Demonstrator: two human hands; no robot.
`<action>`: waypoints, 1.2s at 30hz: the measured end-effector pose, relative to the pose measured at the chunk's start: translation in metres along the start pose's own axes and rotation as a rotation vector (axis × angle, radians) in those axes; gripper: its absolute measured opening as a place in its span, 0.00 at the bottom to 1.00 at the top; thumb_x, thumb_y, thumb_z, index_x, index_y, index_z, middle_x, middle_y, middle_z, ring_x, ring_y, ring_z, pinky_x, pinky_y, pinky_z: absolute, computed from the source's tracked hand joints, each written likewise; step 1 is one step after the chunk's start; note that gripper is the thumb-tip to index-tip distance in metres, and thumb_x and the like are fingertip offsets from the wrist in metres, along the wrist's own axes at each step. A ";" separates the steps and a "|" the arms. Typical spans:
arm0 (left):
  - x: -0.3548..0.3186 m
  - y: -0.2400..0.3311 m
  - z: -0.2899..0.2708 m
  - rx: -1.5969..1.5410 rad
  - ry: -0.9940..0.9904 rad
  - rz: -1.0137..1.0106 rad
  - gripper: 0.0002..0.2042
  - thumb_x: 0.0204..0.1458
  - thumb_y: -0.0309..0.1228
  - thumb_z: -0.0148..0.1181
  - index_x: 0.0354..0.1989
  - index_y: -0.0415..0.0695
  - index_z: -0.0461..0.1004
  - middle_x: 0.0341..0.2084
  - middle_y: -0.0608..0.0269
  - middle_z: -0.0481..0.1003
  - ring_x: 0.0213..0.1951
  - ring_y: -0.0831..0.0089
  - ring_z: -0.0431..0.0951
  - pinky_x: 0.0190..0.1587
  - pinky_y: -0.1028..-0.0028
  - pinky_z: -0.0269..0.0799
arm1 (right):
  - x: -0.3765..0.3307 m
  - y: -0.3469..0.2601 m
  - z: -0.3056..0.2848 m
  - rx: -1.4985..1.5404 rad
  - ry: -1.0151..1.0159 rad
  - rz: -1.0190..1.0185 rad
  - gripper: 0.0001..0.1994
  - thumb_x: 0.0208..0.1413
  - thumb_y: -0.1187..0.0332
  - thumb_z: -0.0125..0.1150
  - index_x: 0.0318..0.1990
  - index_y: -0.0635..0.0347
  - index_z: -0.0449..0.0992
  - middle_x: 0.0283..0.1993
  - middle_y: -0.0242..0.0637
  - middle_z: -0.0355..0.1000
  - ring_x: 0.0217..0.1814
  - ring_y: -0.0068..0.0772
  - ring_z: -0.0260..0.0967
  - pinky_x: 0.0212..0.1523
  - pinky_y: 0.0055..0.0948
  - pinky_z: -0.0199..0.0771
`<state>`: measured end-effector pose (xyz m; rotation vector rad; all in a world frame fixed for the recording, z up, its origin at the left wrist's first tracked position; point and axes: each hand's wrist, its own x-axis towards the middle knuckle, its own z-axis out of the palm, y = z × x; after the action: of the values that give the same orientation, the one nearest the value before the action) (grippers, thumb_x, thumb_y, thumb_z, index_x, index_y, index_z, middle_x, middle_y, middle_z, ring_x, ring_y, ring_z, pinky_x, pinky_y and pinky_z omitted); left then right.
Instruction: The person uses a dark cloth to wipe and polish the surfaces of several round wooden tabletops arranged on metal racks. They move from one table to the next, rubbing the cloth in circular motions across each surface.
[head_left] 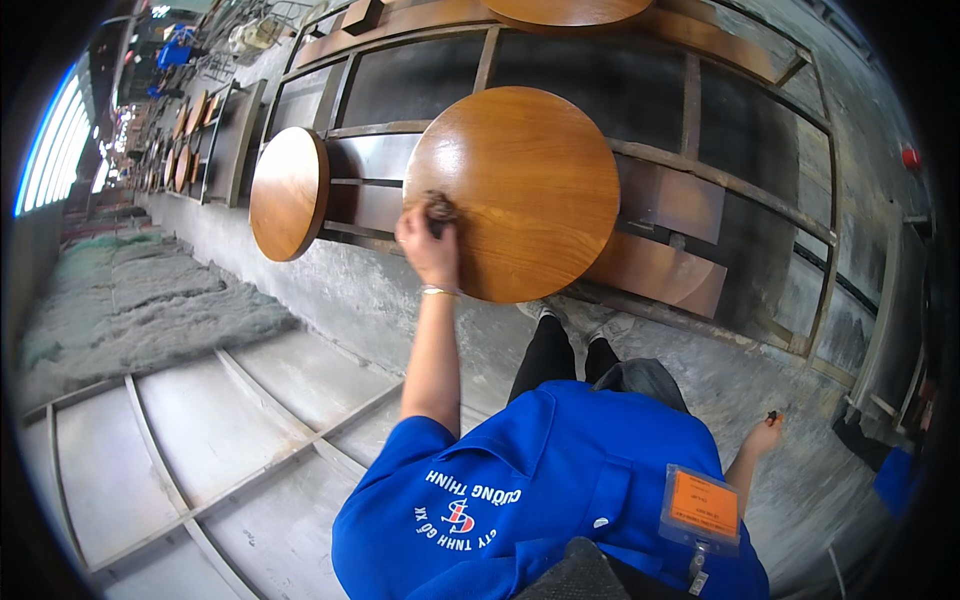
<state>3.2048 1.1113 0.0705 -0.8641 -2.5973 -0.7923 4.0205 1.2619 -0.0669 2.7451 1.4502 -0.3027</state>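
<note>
A large round wooden tabletop (520,190) with a glossy orange-brown face rests on a metal rack (700,170). My left hand (430,245) reaches out to its left edge and presses a dark brown pad (438,207) against the wood. My right hand (762,438) hangs low by my side at the right, with its fingers pinched on a small dark object (772,415) that is too small to identify. My blue shirt, an orange badge and my dark trousers fill the lower middle.
A second round wooden top (290,195) leans on the rack to the left, and another (570,10) sits at the top edge. More round tops (185,160) line the rack further off. Grey framed panels (200,430) lie at the lower left on the concrete floor.
</note>
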 end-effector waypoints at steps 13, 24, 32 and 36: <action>-0.046 0.018 -0.009 -0.023 -0.015 0.076 0.30 0.41 0.20 0.72 0.58 0.48 0.77 0.51 0.49 0.77 0.59 0.45 0.73 0.64 0.52 0.70 | 0.044 -0.015 0.005 0.042 -0.025 -0.067 0.26 0.76 0.69 0.47 0.79 0.57 0.62 0.73 0.56 0.68 0.66 0.57 0.74 0.58 0.50 0.80; -0.118 0.088 -0.013 -0.036 -0.011 0.015 0.31 0.38 0.18 0.73 0.56 0.51 0.78 0.53 0.52 0.76 0.60 0.48 0.73 0.65 0.54 0.70 | 0.052 -0.009 -0.005 -0.023 -0.064 -0.022 0.25 0.77 0.66 0.46 0.79 0.53 0.63 0.72 0.57 0.68 0.65 0.58 0.75 0.57 0.51 0.80; -0.103 0.155 -0.006 -0.256 -0.148 0.302 0.26 0.41 0.19 0.70 0.54 0.44 0.80 0.50 0.53 0.77 0.53 0.48 0.76 0.59 0.56 0.73 | 0.047 -0.026 0.009 0.042 -0.102 -0.065 0.25 0.77 0.68 0.47 0.78 0.55 0.64 0.72 0.55 0.69 0.67 0.58 0.73 0.59 0.50 0.78; 0.018 0.037 0.001 -0.036 0.196 -0.051 0.24 0.47 0.24 0.73 0.56 0.48 0.79 0.47 0.52 0.75 0.52 0.49 0.74 0.58 0.54 0.72 | 0.061 -0.025 0.003 0.054 0.009 -0.166 0.25 0.76 0.69 0.49 0.78 0.55 0.64 0.73 0.53 0.68 0.69 0.56 0.72 0.61 0.50 0.77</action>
<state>3.2138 1.1453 0.0923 -0.6949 -2.4479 -0.8932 4.0331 1.3249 -0.0791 2.6740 1.7003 -0.3386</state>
